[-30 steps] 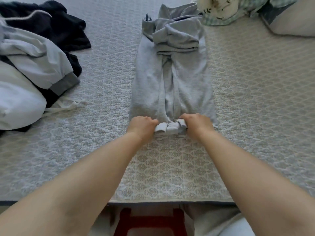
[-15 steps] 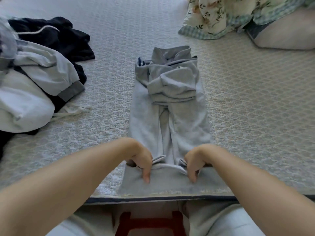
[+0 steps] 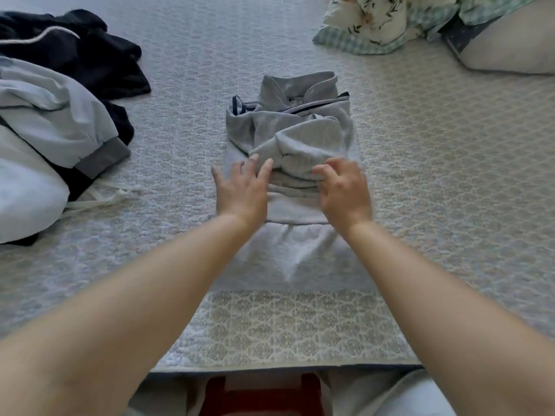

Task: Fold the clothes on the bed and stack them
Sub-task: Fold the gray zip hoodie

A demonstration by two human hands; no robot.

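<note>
A grey sweatshirt (image 3: 295, 136) lies in the middle of the bed, folded into a narrow strip with its collar at the far end. Its near hem has been turned over onto the middle, leaving a doubled lower part (image 3: 295, 253). My left hand (image 3: 241, 190) lies flat on the left side of the fold, fingers spread and straight. My right hand (image 3: 344, 190) rests on the right side of the fold with its fingers loosely bent, gripping nothing. Both hands are blurred by motion.
A heap of unfolded clothes sits at the left: a light grey jacket (image 3: 51, 121) over a black garment (image 3: 90, 52). A floral and checked blanket (image 3: 378, 22) and a pillow (image 3: 510, 46) lie at the far right. The patterned bedspread (image 3: 285, 325) ends near my legs.
Both hands gripped the near hem, lifted it and carried it away from me onto the middle of the sweatshirt. They have let go and now rest on the fold.
</note>
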